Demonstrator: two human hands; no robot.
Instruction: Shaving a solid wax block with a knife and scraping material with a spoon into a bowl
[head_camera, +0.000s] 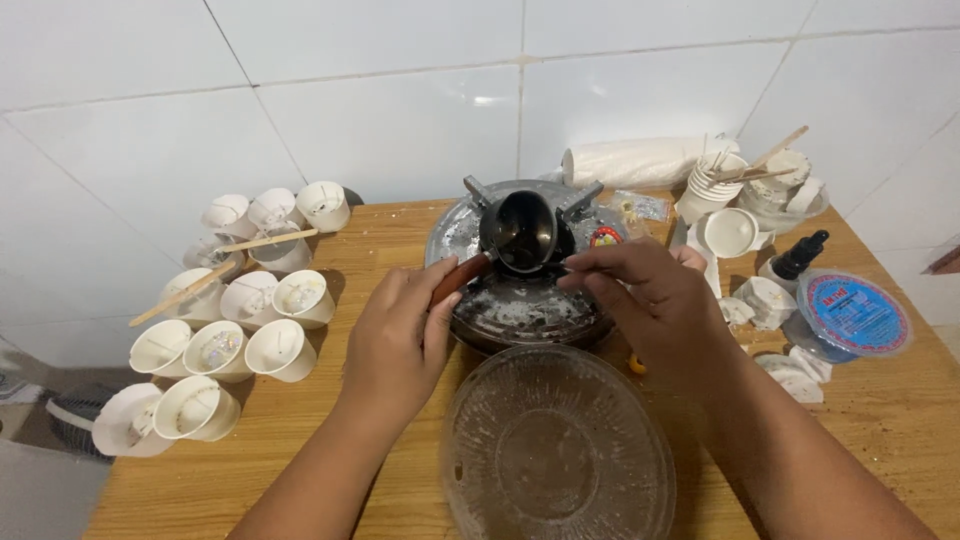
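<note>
Both hands (400, 335) (640, 295) crowd the small pot (520, 232), cups (250, 300) well left.

Bare forearms, no sleeves, no rings

Worn on the head, looking steeply down and forward over the wooden desk (300, 440) toward the white tiled wall (400, 100). Close in, both forearms entering from the bottom edge. Only one view.

A round blue-and-red labelled lid (853, 314) lies at the table's right; a clear packet (640, 206) behind the stove.
</note>
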